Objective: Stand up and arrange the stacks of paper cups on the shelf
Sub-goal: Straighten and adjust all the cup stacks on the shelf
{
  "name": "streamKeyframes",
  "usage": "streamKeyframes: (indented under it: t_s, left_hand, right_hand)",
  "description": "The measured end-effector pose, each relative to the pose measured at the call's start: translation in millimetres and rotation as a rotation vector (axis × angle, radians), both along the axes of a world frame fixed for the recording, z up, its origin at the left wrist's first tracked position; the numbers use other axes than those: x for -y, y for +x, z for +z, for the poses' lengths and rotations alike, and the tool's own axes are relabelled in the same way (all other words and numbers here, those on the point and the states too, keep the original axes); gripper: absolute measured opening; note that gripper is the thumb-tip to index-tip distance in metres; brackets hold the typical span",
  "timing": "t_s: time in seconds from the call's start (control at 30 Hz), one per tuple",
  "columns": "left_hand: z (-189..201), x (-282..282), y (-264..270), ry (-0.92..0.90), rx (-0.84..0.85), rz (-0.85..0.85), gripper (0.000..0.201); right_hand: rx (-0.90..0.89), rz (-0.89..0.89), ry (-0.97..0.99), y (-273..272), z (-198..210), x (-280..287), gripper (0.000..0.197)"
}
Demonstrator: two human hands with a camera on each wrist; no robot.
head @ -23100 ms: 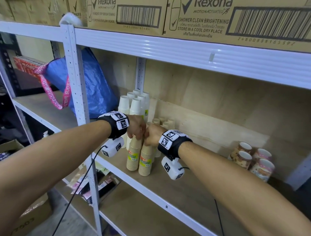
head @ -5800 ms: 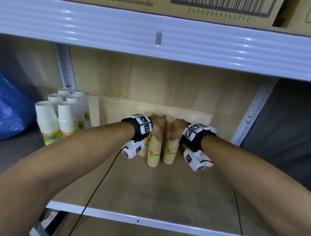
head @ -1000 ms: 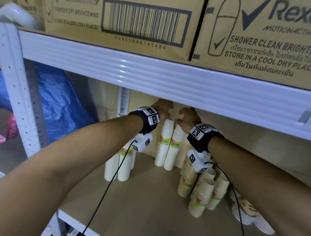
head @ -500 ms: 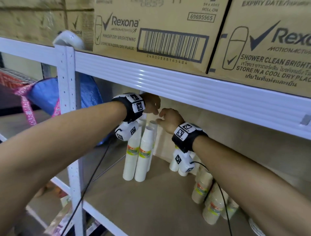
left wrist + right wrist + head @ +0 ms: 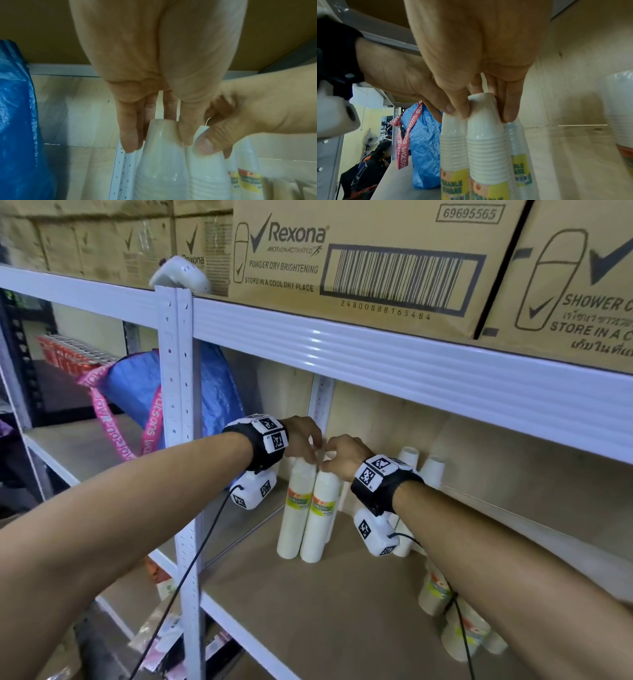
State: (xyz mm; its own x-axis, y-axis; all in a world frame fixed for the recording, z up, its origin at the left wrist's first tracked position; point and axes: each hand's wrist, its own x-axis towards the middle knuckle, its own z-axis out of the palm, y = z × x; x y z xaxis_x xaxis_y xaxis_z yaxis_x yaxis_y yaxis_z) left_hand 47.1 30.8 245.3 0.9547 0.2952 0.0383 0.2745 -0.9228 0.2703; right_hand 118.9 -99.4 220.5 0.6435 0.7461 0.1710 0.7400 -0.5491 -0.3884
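Two hands up at the stack tops, side by side, nearly touching. Left hand point(image 5: 301, 440) has fingers and thumb pinching the top of the left white stack point(image 5: 296, 508); right hand point(image 5: 342, 455) pinches the top of the right white stack point(image 5: 320, 518) the same way, thumb on the near side, fingers behind. Both stacks stand upright, plastic-wrapped, touching each other, feet on the shelf board point(image 5: 325, 611) right under the hands. Step in hand, I'd say: seating this pair beside the white ones already placed, w/ one more white stack point(image 5: 520, 155) just behind the right hand's fingers. Next move prob. calls for letting go gently, straight up, so the tall thin stacks don't tip, then reaching back for whatever's left. Count, as far as visible: 3 white stacks at the hands, at least 2 more white tops point(image 5: 421, 463) beyond the right wrist; near the right forearm, low, a cluster of beige stacks point(image 5: 435, 594), approx 3–4, partly hidden, can't count for sure. Out past the left hand: 1 blue bag point(image 5: 219, 392) w/ pink strap. Overhead, cardboard cartons point(image 5: 376, 268) on the upper shelf, 2 clear plus more off left.
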Motion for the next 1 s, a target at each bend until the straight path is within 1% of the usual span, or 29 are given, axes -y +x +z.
streamKeyframes:
  t_s: [0.07, 0.17, 0.37, 0.5, 0.57, 0.77, 0.87, 1.0]
  left_hand:
    - [-6, 0, 0, -0.008, 0.002, -0.017, 0.037]
    - [-9, -1, 1, -0.036, 0.01, -0.017, 0.035]
    - [-4, 1, 1, -0.075, -0.004, -0.031, 0.036]
    - [2, 7, 3, -0.083, -0.028, -0.065, 0.037]
    - [6, 13, 6, -0.089, -0.043, -0.083, 0.037]
    - [18, 40, 23, -0.117, -0.076, -0.153, 0.039]
    - [22, 54, 35, -0.103, -0.086, -0.186, 0.039]
    - [23, 73, 52, -0.096, -0.057, -0.238, 0.036]
  right_hand:
    - [-0.001, 0.011, 0.008, -1, -1, 0, 0.039]
    - [0.009, 0.012, 0.002, -1, 0, 0, 0.036]
    - [0.003, 0.017, -0.013, -3, 4, 5, 0.034]
    - [0.011, 0.006, -0.057, 1, 9, 12, 0.034]
    - [0.011, 0.0, -0.067, 3, 15, 19, 0.035]
    - [0.028, -0.061, -0.121, 14, 30, 48, 0.046]
    - [0.009, -0.108, -0.104, 23, 32, 64, 0.047]
    - [0.006, -0.166, -0.095, 35, 33, 84, 0.04]
